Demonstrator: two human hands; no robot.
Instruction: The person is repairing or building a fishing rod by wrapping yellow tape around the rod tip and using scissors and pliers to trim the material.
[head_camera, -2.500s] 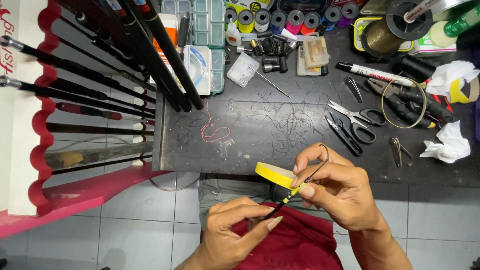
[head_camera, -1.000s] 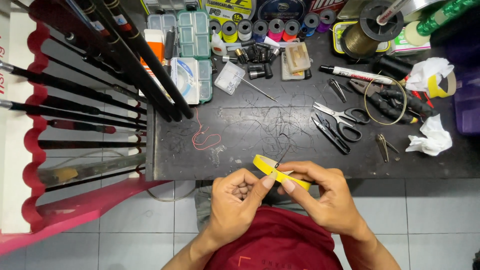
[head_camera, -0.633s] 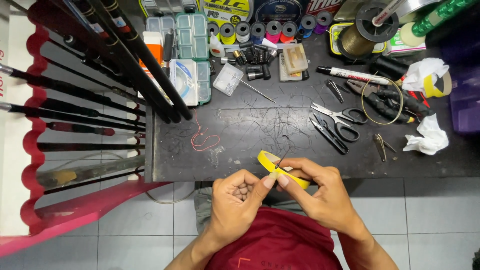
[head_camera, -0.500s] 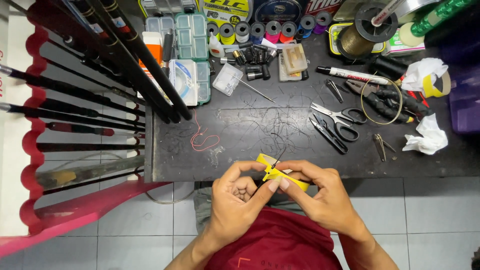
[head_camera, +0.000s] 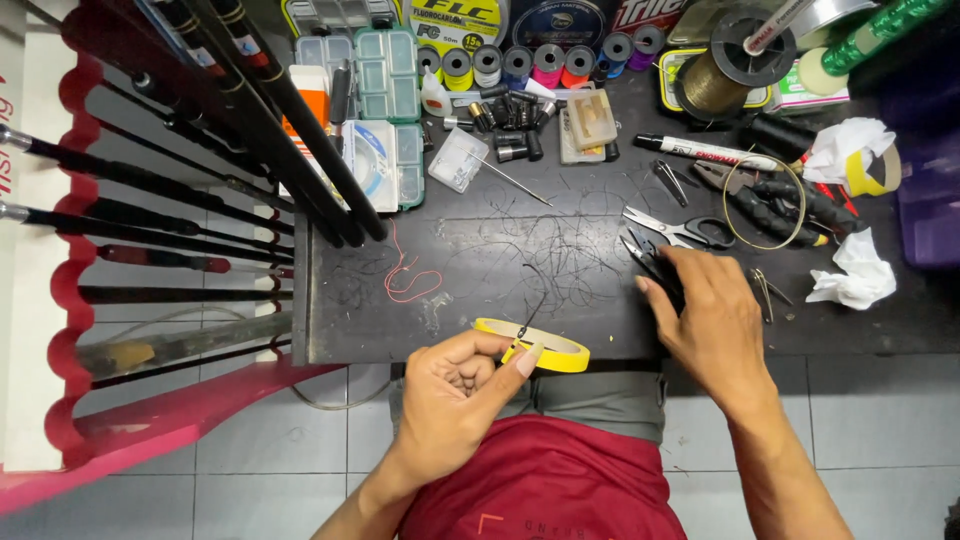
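My left hand (head_camera: 455, 395) pinches a yellow tape roll (head_camera: 540, 345) at the near edge of the dark workbench (head_camera: 480, 250), together with a thin dark wire (head_camera: 530, 310) that sticks up from my fingertips. My right hand (head_camera: 705, 320) lies on the bench to the right, its fingers over the dark-handled pliers (head_camera: 650, 265). Whether those fingers grip the pliers is hidden. Silver scissors (head_camera: 675, 228) lie just beyond them.
Fishing rods (head_camera: 200, 150) lean in a red and white rack (head_camera: 60, 300) at left. Tackle boxes (head_camera: 385, 110), thread spools (head_camera: 530, 65), a line spool (head_camera: 725, 75), a marker (head_camera: 705, 152), a wire ring (head_camera: 765, 200) and crumpled tissue (head_camera: 850, 270) crowd the bench's back and right.
My right hand has let go of the tape roll and moved right onto the pliers. My left hand now holds the roll and wire alone.
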